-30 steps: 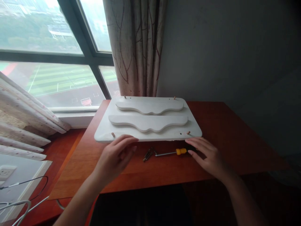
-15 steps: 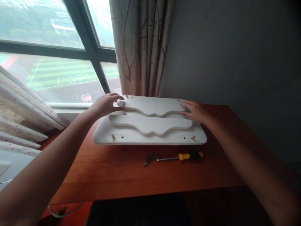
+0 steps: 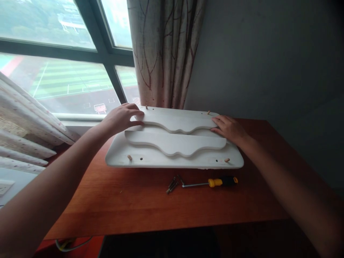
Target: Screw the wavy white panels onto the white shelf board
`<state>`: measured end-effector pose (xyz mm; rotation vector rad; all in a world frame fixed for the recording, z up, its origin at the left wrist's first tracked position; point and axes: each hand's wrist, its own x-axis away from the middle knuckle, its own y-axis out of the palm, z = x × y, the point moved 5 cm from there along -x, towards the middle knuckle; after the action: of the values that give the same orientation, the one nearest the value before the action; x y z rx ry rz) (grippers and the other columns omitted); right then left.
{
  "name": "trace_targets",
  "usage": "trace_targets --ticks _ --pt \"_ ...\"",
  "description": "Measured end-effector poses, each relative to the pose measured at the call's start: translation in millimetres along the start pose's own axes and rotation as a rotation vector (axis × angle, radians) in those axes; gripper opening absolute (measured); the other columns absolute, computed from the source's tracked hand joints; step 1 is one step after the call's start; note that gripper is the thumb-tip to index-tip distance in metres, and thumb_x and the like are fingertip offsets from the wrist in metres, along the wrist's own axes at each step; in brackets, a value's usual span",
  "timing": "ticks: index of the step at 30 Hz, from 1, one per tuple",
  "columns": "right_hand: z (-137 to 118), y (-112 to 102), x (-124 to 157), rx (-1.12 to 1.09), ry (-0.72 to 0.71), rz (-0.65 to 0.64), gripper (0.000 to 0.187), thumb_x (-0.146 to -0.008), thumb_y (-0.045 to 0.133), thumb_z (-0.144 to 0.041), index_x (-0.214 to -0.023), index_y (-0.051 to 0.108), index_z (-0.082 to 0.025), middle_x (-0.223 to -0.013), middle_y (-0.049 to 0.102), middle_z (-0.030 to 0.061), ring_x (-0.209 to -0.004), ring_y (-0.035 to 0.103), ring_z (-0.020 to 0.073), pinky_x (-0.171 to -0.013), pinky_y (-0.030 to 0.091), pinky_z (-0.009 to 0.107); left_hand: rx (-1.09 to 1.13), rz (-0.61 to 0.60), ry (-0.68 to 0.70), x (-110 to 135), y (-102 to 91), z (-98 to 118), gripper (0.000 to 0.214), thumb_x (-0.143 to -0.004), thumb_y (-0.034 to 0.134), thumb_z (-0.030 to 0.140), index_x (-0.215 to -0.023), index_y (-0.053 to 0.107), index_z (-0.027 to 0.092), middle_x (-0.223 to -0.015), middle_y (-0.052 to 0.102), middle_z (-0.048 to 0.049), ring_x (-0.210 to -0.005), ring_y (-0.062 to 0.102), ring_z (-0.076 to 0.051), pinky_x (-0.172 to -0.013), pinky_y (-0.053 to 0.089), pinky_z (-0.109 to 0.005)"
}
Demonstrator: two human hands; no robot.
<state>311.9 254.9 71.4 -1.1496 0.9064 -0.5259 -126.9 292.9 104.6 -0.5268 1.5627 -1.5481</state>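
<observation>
A white board with a wavy front edge (image 3: 178,120) lies at the back of a larger white panel (image 3: 172,163) with rounded corners. Its left end is between the thumb and fingers of my left hand (image 3: 122,117); my right hand (image 3: 230,128) grips the right end the same way. Closer to me, a second matching wavy board (image 3: 176,144) rests on the panel, untouched. Short wooden dowels stand near the panel's corners, among them a front left dowel (image 3: 129,157) and a front right dowel (image 3: 227,160), each beside a small dark hole.
In front of the panel, several screws (image 3: 172,185) lie on the reddish wooden table (image 3: 129,204), beside a yellow and black screwdriver (image 3: 215,183). Behind stand a curtain (image 3: 163,53) and a grey wall (image 3: 247,61). A window (image 3: 72,79) is at the left.
The camera view has shifted slightly, so the panel looks a little larger. Both hands stay at the ends of the far wavy board, with no clear movement of it on the panel.
</observation>
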Motion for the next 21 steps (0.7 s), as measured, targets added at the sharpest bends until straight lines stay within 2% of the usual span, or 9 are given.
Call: trace_targets --ticks 5,9,13,15,17,19,21 --pt "0.6 0.4 -4.2 0.063 0.021 -0.024 0.044 -0.104 0.044 -0.036 -0.138 0.06 -0.012 -0.124 0.07 0.0192 -0.109 0.069 0.0328 -0.095 0.055 0.049 0.019 0.042 -0.003 -1.0 -1.1 -4.5 0.049 -0.095 0.051 0.059 -0.115 0.076 0.022 -0.115 0.073 -0.0104 -0.107 0.065 -0.029 -0.096 0.049 -0.04" --pt "7.3 6.6 -8.2 -0.015 0.1 0.011 0.039 -0.098 0.046 -0.024 -0.133 0.062 -0.016 -0.129 0.069 0.0164 -0.114 0.068 0.0329 -0.093 0.057 0.05 -0.032 0.022 -0.022 -0.4 3.2 -4.6 0.053 -0.096 0.046 0.056 -0.124 0.072 0.019 -0.124 0.071 -0.0123 -0.112 0.065 -0.031 -0.098 0.049 -0.043" --pt "15.2 9.2 -11.7 -0.157 0.114 0.078 0.036 -0.097 0.05 -0.026 -0.129 0.065 -0.021 -0.132 0.068 0.0127 -0.12 0.065 0.0304 -0.101 0.055 0.05 -0.03 0.049 -0.084 -3.5 7.3 -8.1 0.05 -0.095 0.049 0.055 -0.121 0.073 0.021 -0.125 0.07 -0.0119 -0.109 0.066 -0.03 -0.096 0.05 -0.043" --pt "20.4 6.0 -15.2 -0.239 0.126 0.111 0.032 -0.097 0.052 -0.029 -0.125 0.068 -0.023 -0.129 0.069 0.0117 -0.117 0.066 0.029 -0.102 0.054 0.049 0.038 0.093 -0.115 -9.1 6.7 -14.3 0.048 -0.093 0.052 0.056 -0.115 0.076 0.02 -0.123 0.07 -0.0118 -0.101 0.067 -0.028 -0.093 0.051 -0.041" --pt "28.6 0.9 -20.7 -0.327 0.181 0.15 0.029 -0.096 0.057 -0.033 -0.119 0.072 -0.024 -0.122 0.072 0.0107 -0.109 0.069 0.0277 -0.098 0.056 0.047 0.193 0.149 -0.174 -18.0 4.0 -25.3 0.047 -0.086 0.062 0.057 -0.108 0.078 0.018 -0.116 0.072 -0.0119 -0.092 0.067 -0.024 -0.089 0.052 -0.038" --pt "40.7 -3.6 -28.3 -0.457 0.277 0.206 0.028 -0.093 0.063 -0.037 -0.116 0.074 -0.024 -0.116 0.074 0.0095 -0.102 0.071 0.0262 -0.095 0.057 0.046 0.371 0.198 -0.246 -29.5 0.8 -38.3 0.048 -0.079 0.07 0.056 -0.105 0.078 0.016 -0.106 0.073 -0.0111 -0.086 0.065 -0.021 -0.086 0.052 -0.035" --pt "55.3 -4.1 -37.8 -0.626 0.381 0.274 0.031 -0.09 0.067 -0.042 -0.113 0.074 -0.023 -0.113 0.075 0.0087 -0.1 0.071 0.0248 -0.094 0.058 0.044 0.491 0.225 -0.298 -42.7 -1.4 -48.6 0.051 -0.078 0.071 0.055 -0.109 0.077 0.015 -0.1 0.074 -0.0101 -0.083 0.064 -0.019 -0.081 0.053 -0.032"
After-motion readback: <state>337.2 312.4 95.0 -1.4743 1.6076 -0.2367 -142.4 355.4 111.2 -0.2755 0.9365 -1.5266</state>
